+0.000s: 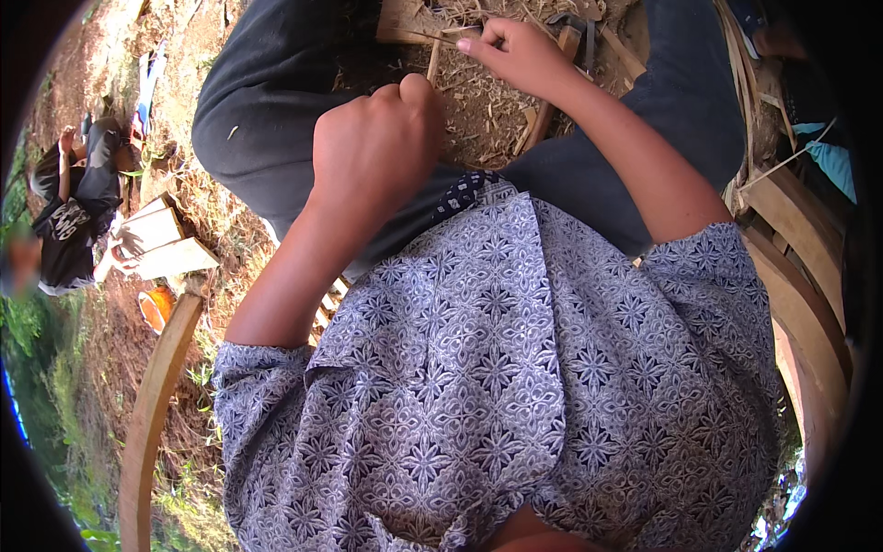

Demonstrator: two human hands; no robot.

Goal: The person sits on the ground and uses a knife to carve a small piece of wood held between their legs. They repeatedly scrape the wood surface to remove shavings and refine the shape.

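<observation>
Between my knees, my left hand (pixel 377 138) is closed in a fist with its back toward me. A slim pale wooden stick (pixel 434 61) rises from the far side of that fist, and the fingers around it are hidden. To the right and farther off, my right hand (pixel 520 57) is closed, thumb pressed against the fingers. From its thumb a thin dark pointed strip (pixel 439 38) reaches left across the stick's upper end. Whether this strip is a blade or a sliver of wood is too small to tell.
Wood shavings (pixel 487 120) cover the ground between my legs. Beside my right hand lies a tool with a wooden handle (pixel 544 112) and dark metal head. Curved planks (pixel 800 304) stand at right, another curved beam (pixel 152 432) at left. A seated person (pixel 78 212) holds boards (pixel 170 244) near an orange container (pixel 156 308).
</observation>
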